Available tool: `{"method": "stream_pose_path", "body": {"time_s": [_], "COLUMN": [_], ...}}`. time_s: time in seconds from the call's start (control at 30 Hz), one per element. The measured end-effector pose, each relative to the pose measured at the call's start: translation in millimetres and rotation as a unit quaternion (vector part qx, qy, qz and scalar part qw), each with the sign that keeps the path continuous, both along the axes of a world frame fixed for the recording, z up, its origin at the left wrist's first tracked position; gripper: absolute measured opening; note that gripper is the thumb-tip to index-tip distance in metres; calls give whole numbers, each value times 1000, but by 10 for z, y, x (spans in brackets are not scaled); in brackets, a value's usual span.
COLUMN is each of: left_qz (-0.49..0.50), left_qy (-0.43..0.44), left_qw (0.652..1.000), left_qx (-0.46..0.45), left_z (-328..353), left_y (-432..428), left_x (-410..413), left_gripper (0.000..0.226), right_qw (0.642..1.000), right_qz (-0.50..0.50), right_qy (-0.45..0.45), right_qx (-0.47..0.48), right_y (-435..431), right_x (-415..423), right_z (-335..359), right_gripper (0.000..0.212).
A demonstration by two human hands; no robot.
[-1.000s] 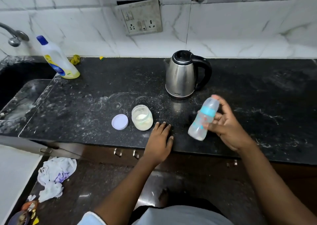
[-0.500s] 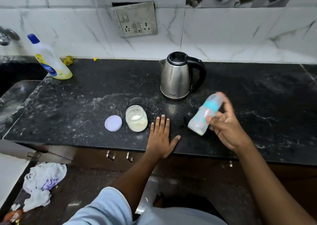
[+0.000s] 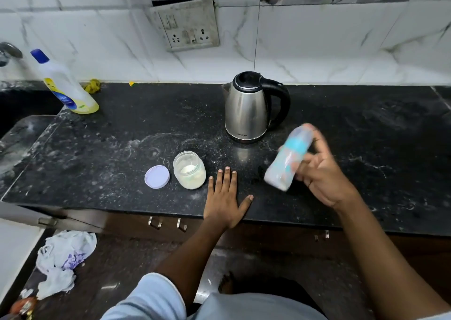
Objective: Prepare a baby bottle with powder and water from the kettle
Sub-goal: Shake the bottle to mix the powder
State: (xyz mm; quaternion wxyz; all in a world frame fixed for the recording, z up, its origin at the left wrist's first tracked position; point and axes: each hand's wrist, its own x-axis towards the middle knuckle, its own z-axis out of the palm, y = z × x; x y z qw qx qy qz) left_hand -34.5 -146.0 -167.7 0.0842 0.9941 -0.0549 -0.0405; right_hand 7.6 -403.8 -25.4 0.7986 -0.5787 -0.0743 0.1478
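My right hand [image 3: 322, 173] grips a capped baby bottle [image 3: 288, 158] with a blue collar, tilted and blurred above the black counter [image 3: 122, 148]. My left hand [image 3: 225, 197] lies flat with fingers spread on the counter near its front edge, holding nothing. An open glass jar of white powder [image 3: 189, 169] stands just left of that hand, its lilac lid [image 3: 157, 177] lying beside it. A steel kettle [image 3: 246, 109] with a black handle and shut lid stands behind, close to the bottle's top.
A white and yellow cleaner bottle [image 3: 68, 87] with a blue cap stands at the back left by the sink [image 3: 22, 136]. A wall socket plate [image 3: 188, 24] sits above the kettle. Crumpled cloth [image 3: 63, 256] lies on the floor at the lower left.
The bottle in my right hand has shifted in tilt and blurs with motion, as if shaken. My left hand's thumb has spread out on the counter. The view has shifted slightly.
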Motion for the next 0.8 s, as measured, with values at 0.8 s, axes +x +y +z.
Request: {"method": "stream_pose_path", "body": {"time_s": [0.8], "left_qz": [-2], "left_qy": [-4], "left_qw": [1000], "left_qx": [2], "left_z": [-65], "left_y": [45], "left_x": [1], "left_gripper": [99], "right_qw": [995], "right_qz": [97], "right_qy": [-8], "right_qx": [-31], "right_y": [196], "right_x": [77], "right_z": [50], "right_gripper": [97]}}
